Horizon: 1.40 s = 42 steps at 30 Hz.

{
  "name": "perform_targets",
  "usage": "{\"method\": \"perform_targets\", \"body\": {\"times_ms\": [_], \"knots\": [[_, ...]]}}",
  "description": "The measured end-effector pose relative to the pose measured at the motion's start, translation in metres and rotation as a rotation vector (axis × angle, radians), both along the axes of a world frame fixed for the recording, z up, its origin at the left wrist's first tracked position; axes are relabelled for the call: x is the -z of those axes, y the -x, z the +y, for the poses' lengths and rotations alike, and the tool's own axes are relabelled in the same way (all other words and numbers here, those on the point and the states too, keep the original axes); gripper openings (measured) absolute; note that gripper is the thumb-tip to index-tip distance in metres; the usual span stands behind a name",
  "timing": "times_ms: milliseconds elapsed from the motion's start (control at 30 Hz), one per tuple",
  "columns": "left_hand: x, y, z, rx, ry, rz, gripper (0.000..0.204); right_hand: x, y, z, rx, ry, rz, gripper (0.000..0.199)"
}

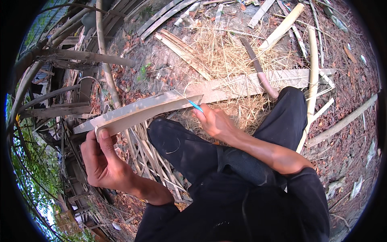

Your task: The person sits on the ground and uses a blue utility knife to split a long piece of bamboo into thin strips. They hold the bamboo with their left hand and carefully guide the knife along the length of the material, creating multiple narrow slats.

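My left hand pinches the left end of a long flat strip, pale grey-brown and tapering toward the right. The strip is held along a weathered wooden plank that runs across in front of my knees. Close to the strip's right tip, the fingers of my right hand are closed round a slim blue pen-like tool; a thin pale line reaches up and left from its tip. Just right of that hand, a machete with a dark blade and brown handle lies across the plank.
Dry straw-like shavings cover the ground beyond the plank. A peeled pole crosses its right end, and another pale pole lies farther back. Split sticks are heaped beside my left knee. Wooden framework stands at left.
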<state>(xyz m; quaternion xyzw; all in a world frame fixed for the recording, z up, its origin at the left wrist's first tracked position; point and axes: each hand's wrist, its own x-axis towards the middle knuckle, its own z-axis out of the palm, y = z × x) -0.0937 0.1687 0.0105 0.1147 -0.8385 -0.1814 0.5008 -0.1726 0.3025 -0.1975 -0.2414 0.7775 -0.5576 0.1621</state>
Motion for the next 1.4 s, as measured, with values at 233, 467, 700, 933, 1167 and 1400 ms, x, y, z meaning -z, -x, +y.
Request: {"method": "perform_targets", "body": {"times_ms": [233, 467, 700, 933, 1167, 1400], "knots": [[0.000, 0.005, 0.005, -0.006, -0.031, 0.028, 0.012, 0.012, 0.005, -0.022, -0.044, -0.217, 0.018, 0.042], [-0.010, -0.006, -0.001, 0.088, 0.018, -0.040, 0.012, 0.180, -0.015, 0.062, -0.313, -0.658, 0.148, 0.042], [0.002, -0.014, -0.018, 0.064, -0.069, 0.005, 0.015, 0.012, 0.026, 0.031, -0.017, -0.255, -0.147, 0.035], [0.000, -0.017, -0.008, 0.063, -0.044, -0.030, 0.018, -0.022, -0.001, 0.008, -0.173, -0.059, 0.111, 0.032], [-0.003, -0.018, -0.013, 0.044, -0.019, -0.067, 0.019, 0.024, -0.002, -0.016, -0.049, -0.116, 0.305, 0.029], [-0.005, -0.026, -0.011, 0.087, 0.043, -0.099, 0.018, 0.056, -0.003, 0.005, -0.047, -0.293, 0.336, 0.028]]}}
